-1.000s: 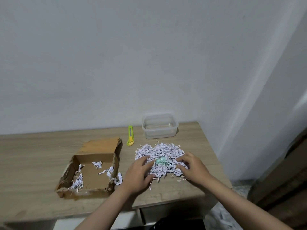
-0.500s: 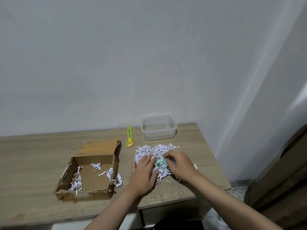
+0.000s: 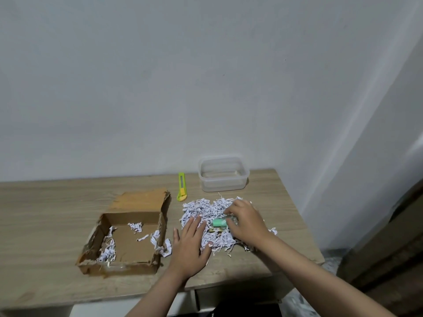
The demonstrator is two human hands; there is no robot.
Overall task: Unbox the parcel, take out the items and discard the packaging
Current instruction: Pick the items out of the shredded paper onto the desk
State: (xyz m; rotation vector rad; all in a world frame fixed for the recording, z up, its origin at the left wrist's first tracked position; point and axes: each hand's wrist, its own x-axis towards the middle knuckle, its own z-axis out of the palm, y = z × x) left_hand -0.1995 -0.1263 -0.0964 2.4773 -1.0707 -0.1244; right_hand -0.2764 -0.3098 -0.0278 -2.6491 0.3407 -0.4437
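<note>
A wooden table [image 3: 57, 202] stands against a pale wall [image 3: 160, 76]. On the table sits an open cardboard box [image 3: 128, 243]. Its lid flap lies back flat toward the wall. A few bits of shredded paper lie inside the box, and some hang over its right side.

To the right of the box is a pile of shredded paper [image 3: 206, 209], white with small dark marks. A little green tube [image 3: 219, 223] lies on its side in the middle of the pile. Just in front of it is a small brownish thing [image 3: 216, 229]; it is too small and blurry to tell what it is.

The left hand [image 3: 191, 245] lies flat on the table and on the left edge of the pile. Its fingers are straight and close together, with the thumb out to the side. It holds nothing.

The right hand [image 3: 247, 223] is on the right part of the pile, touching the right end of the green tube. Its fingers are bent down into the paper. It seems to be gripping the tube, but the fingertips are hidden, so I cannot tell for sure.

Behind the pile, near the wall, stands a clear plastic tub [image 3: 223, 173] with no lid. Left of the tub, a green and yellow box cutter [image 3: 182, 186] lies on the table, between the tub and the box flap.
</note>
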